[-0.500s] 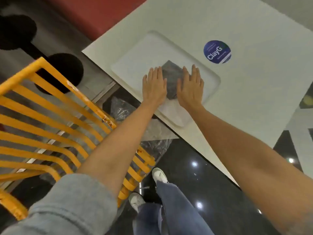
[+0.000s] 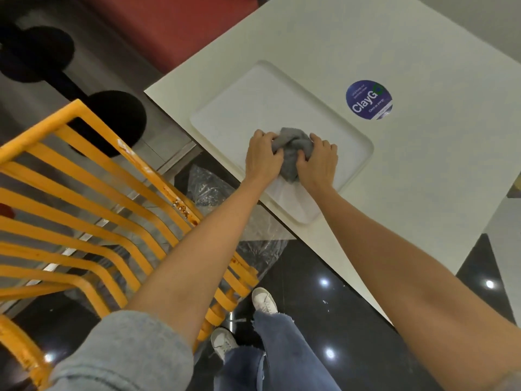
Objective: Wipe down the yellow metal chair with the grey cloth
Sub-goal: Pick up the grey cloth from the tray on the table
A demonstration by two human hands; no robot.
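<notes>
The grey cloth lies bunched up on a white tray near the table's front edge. My left hand grips the cloth's left side with curled fingers. My right hand grips its right side the same way. The yellow metal chair, with slatted bars and rust spots on its top rail, stands at the left, below my left forearm.
The white table carries a round blue sticker. A red bench is at the top. Clear plastic sheeting hangs under the table edge. My legs and white shoes stand on the dark glossy floor.
Both hands lay flat on the spread cloth before; now their fingers have curled in and gathered the cloth into a bunch between them.
</notes>
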